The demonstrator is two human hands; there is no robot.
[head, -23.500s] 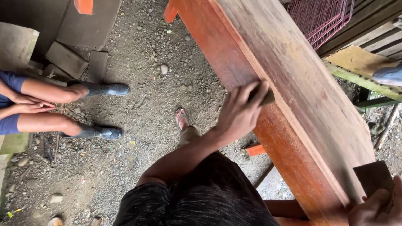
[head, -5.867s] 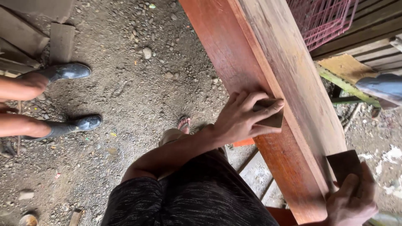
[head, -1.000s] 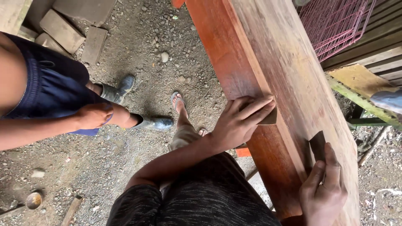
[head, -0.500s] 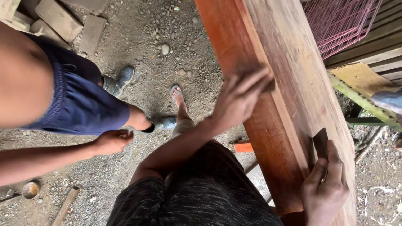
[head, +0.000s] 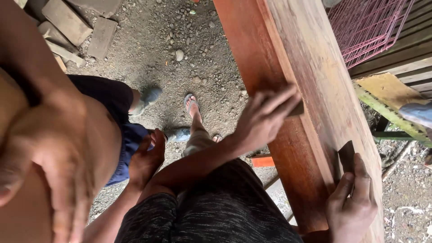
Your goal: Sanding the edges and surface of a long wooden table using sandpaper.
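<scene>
Two hands: both on beam [head: 292, 67], a long reddish plank running top to bottom right of frame.
Left hand [head: 265, 118]: fingers spread flat, pressing a small dark pad [head: 297, 108] against the beam's red side face, near the upper edge.
Right hand [head: 353, 202]: fingertips pinching a dark sheet [head: 346, 155] (abrasive paper, probably) on the beam's top face, low in frame.
Pad location: under the left fingertips, mostly hidden, only one corner showing.
Bystander: second person close at left, bare torso, dark shorts [head: 119, 117], one hand [head: 146, 157] hanging just beside the worker's left forearm.
Feet: sandalled foot [head: 192, 105] and two grey shoes on gravel ground [head: 148, 49].
Risk 1: bystander's hand near the working arm, could be bumped if the left arm pulls back along the beam.
Risk 2: pad held only by flat finger pressure, could slip off the edge; fingertips might then scrape bare wood (splinters).
Risk 3: loose stones under open sandals, footing could shift.
Packages, labels, signs: none visible.
Other: pink wire crate [head: 369, 27] top right; wood blocks [head: 74, 22] top left; green-yellow board [head: 391, 96] at right.
</scene>
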